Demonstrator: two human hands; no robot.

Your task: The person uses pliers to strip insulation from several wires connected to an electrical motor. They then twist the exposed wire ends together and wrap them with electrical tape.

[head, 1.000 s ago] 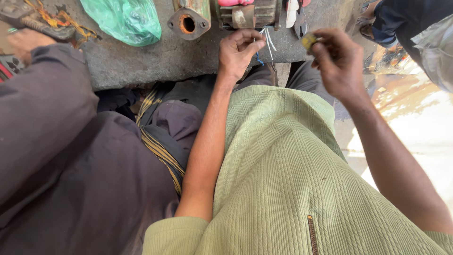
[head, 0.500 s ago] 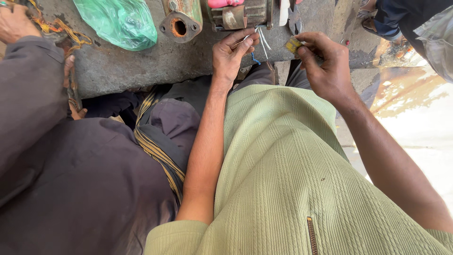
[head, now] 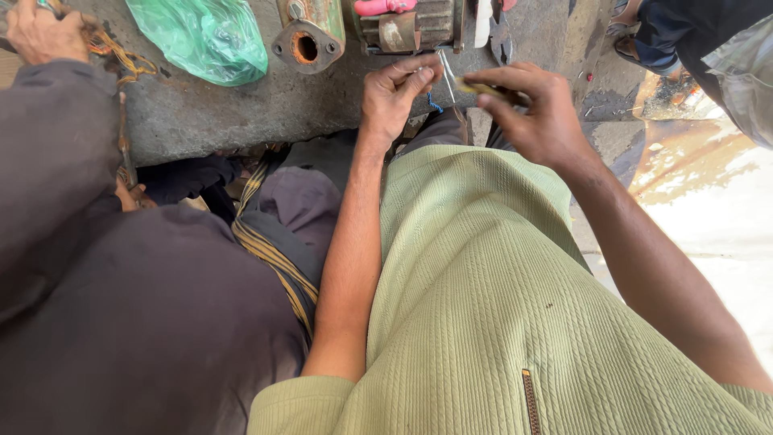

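My left hand [head: 396,93] pinches the ends of thin pale wires [head: 445,79] between thumb and fingertips, just above the front edge of a grey stone slab [head: 241,113]. My right hand [head: 538,109] holds a small yellowish tool [head: 481,88] whose tip points at those wires. Both hands meet in front of a greenish motor part [head: 411,24] at the slab's far side. A short blue strand [head: 433,105] hangs below the left hand.
A green plastic bag [head: 205,36] and a rusty flanged metal housing [head: 306,36] lie on the slab. Another person in a dark sleeve [head: 56,177] sits at my left, their hand [head: 40,32] on copper wire. Pliers [head: 499,28] rest near the motor part.
Both hands have drifted slightly down and left in view and closed in on each other; the tool tip now reaches the wires. The neighbour's hand has moved up to the copper wire.
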